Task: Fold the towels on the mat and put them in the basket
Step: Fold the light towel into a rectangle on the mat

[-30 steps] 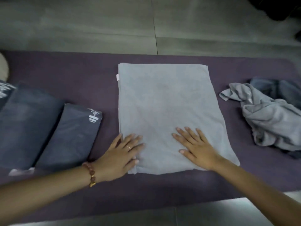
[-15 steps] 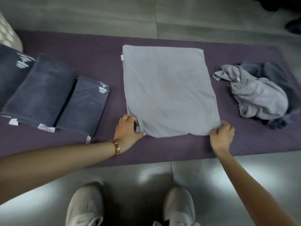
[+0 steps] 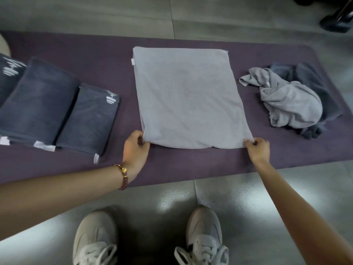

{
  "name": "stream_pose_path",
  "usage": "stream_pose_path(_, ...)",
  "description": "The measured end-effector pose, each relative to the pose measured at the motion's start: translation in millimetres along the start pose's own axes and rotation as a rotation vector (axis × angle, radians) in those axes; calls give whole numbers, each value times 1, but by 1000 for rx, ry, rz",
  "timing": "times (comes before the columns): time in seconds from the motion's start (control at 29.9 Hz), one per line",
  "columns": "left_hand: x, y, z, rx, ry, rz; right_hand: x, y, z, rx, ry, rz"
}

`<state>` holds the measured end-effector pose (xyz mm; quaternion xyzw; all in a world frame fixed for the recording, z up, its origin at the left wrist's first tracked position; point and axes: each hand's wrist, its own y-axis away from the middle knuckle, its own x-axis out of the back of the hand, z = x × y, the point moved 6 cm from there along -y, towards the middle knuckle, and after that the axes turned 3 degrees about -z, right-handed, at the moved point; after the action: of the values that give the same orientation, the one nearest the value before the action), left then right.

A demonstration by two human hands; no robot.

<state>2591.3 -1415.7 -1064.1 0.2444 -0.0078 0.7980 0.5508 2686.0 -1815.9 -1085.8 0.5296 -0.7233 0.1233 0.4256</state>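
Note:
A light grey towel (image 3: 189, 96) lies flat, folded to a rough square, in the middle of the purple mat (image 3: 114, 54). My left hand (image 3: 134, 148) pinches its near left corner, and my right hand (image 3: 257, 148) pinches its near right corner. Both corners are lifted slightly off the mat. To the left lie three folded dark grey towels (image 3: 63, 111) side by side. On the right sits a crumpled light grey towel (image 3: 288, 100) on top of a crumpled dark one (image 3: 321, 88). No basket is clearly in view.
The mat lies on a grey tiled floor (image 3: 152, 203). My two white shoes (image 3: 149, 240) stand just before the mat's near edge. A pale rounded object (image 3: 3, 44) shows at the far left edge. Dark objects (image 3: 336, 18) stand at the top right.
My hands went from lying flat on the towel to gripping its two near corners. The view pulled back and my shoes came into view.

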Motion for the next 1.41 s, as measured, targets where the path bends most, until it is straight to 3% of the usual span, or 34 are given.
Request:
stream_pose_path(0.13,11,-6,-2,14,-28,8,5,-1,7,-42,-173,49)
stream_pose_path(0.33,20,-7,23,-141,-117,2,9,-1,10,-30,-279,45)
stream_pose_path(0.5,24,-4,16,-152,-2,-105,0,1,11,-149,-575,28)
stream_pose_path(0.64,21,-2,6,-150,-94,-263,0,-2,12,-198,-662,50)
stream_pose_path(0.8,16,-2,-14,14,-228,-324,-1,-3,10,-199,-623,33)
stream_pose_path(0.94,19,2,-33,203,-142,-218,-1,-2,10,-233,-634,-25)
stream_pose_path(1.14,27,0,-31,201,118,-93,8,0,10,-206,-608,-38)
stream_pose_path(1.41,31,3,-30,148,-55,-13,7,-4,8,-120,-290,-19)
